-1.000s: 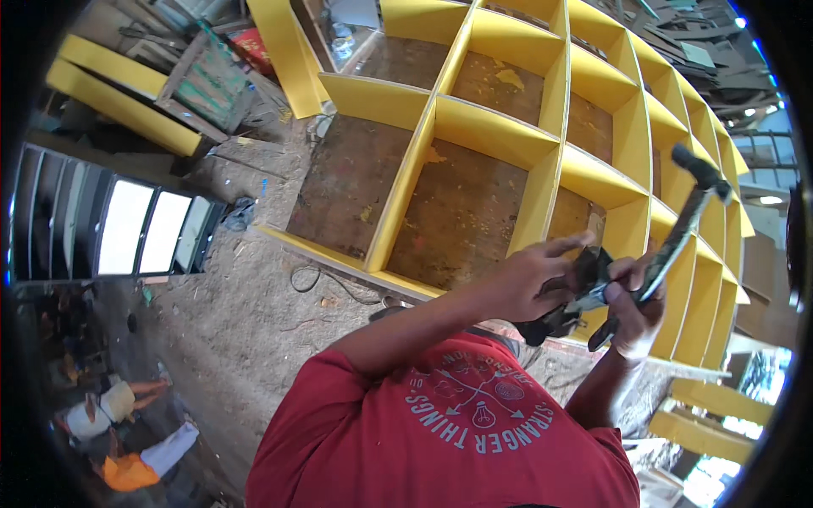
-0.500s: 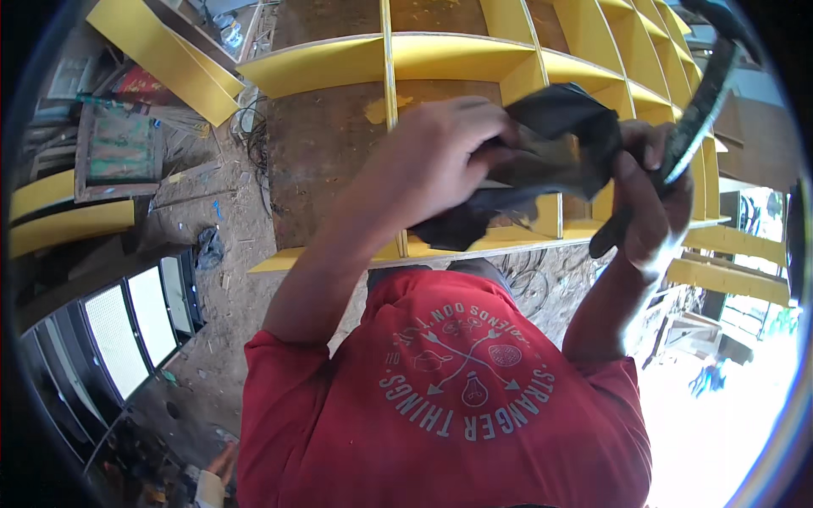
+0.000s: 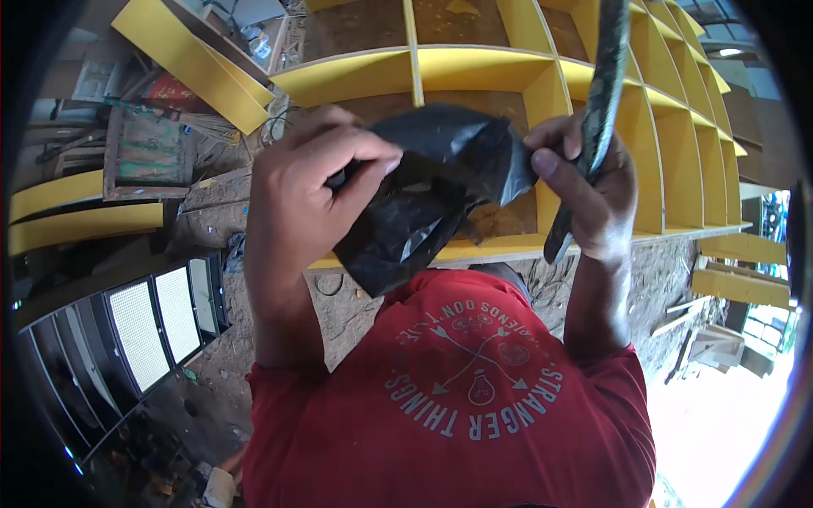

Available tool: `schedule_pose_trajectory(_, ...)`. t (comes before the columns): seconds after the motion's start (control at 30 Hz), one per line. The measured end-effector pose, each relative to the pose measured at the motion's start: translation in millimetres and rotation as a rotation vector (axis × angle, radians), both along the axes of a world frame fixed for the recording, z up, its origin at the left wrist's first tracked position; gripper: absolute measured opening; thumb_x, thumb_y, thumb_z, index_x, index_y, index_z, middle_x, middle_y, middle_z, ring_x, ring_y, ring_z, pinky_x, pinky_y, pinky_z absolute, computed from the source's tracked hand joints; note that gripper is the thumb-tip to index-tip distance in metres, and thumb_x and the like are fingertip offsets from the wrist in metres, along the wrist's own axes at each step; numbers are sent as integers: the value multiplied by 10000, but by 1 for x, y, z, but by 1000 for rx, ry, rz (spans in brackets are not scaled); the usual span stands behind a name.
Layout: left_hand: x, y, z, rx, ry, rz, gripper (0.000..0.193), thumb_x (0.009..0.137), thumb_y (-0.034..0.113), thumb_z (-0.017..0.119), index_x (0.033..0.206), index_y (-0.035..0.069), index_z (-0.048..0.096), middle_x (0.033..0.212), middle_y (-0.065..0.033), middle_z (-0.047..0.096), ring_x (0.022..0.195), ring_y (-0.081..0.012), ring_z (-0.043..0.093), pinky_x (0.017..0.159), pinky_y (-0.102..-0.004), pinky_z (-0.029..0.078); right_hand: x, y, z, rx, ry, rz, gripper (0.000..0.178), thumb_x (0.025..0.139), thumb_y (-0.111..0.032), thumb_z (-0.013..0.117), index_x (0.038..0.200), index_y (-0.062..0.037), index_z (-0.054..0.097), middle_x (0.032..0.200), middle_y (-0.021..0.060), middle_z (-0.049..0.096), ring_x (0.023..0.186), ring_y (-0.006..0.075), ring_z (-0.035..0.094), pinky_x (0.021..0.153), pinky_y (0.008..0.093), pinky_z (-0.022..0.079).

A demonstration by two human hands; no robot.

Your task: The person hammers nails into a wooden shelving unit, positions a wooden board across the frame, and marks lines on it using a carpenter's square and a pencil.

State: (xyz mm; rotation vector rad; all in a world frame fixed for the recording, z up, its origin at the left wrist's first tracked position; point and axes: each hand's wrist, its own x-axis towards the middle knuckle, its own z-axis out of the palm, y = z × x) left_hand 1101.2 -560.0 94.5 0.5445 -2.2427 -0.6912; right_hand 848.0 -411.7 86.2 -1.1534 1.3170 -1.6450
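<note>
A thin black plastic bag (image 3: 453,140) stretches between my two hands, in front of my chest, partly opened out and crumpled. My left hand (image 3: 296,190) pinches its left edge between thumb and fingers. The right hand (image 3: 605,195) grips the bag's right edge with thumb and forefinger. That same hand also holds a long, dark, worn-looking tool (image 3: 605,72), whose shaft runs upright through the palm. Its upper end leaves the picture, so its kind cannot be told; the lower end sticks out below the palm.
A large yellow-edged wooden shelf frame (image 3: 483,68) with many compartments lies just beyond my hands. Yellow boards (image 3: 190,59) and a worn green-panelled wooden frame (image 3: 148,152) are at the left. Dark-framed panels (image 3: 140,330) stand lower left. Debris covers the ground.
The bag has been drawn wider and hangs more open. My left hand has moved left with its edge. The right hand has shifted left, and the tool now stands more upright.
</note>
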Motion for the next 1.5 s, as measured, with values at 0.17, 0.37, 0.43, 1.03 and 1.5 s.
schedule_pose_trajectory(0.17, 32, 13, -32, 211, -88, 36, 149, 802, -35, 823, 906, 28, 738, 853, -109, 694, 792, -258, 699, 718, -359, 534, 19, -5, -37, 180, -21, 67, 230, 944, -6, 751, 946, -48, 525, 1052, 121, 717, 941, 142, 654, 849, 301, 530)
schedule_pose_trajectory(0.37, 51, 16, -142, 321, -216, 153, 132, 843, 22, 798, 943, 32, 713, 938, -144, 688, 900, -353, 703, 787, -414, 546, 32, 8, -87, 377, 235, 108, 189, 961, -109, 765, 988, 9, 621, 1039, 110, 730, 912, 154, 674, 839, 334, 550)
schedule_pose_trajectory(0.43, 52, 15, -166, 341, -263, 187, 132, 856, 43, 790, 958, 35, 706, 961, -153, 685, 929, -373, 699, 802, -426, 545, 32, 17, -100, 410, 320, 81, 213, 962, -136, 772, 1030, 23, 648, 1034, 116, 738, 917, 165, 686, 849, 348, 557)
schedule_pose_trajectory(1.03, 50, 42, -157, 91, -253, 320, 303, 877, 180, 789, 1136, 50, 701, 1336, -223, 663, 1172, -401, 669, 1022, -487, 513, 104, -62, -128, 662, 654, 195, 331, 901, -277, 702, 1123, -32, 679, 1054, 282, 729, 992, 474, 703, 875, 541, 555)
schedule_pose_trajectory(1.5, -69, 121, -159, 563, -217, 437, 505, 954, 213, 786, 1308, -5, 500, 1202, -219, 663, 1127, -330, 671, 996, -428, 519, -109, 111, -103, 474, 502, -333, 364, 946, -254, 793, 1228, -32, 730, 1048, 139, 750, 887, 241, 729, 815, 373, 596)
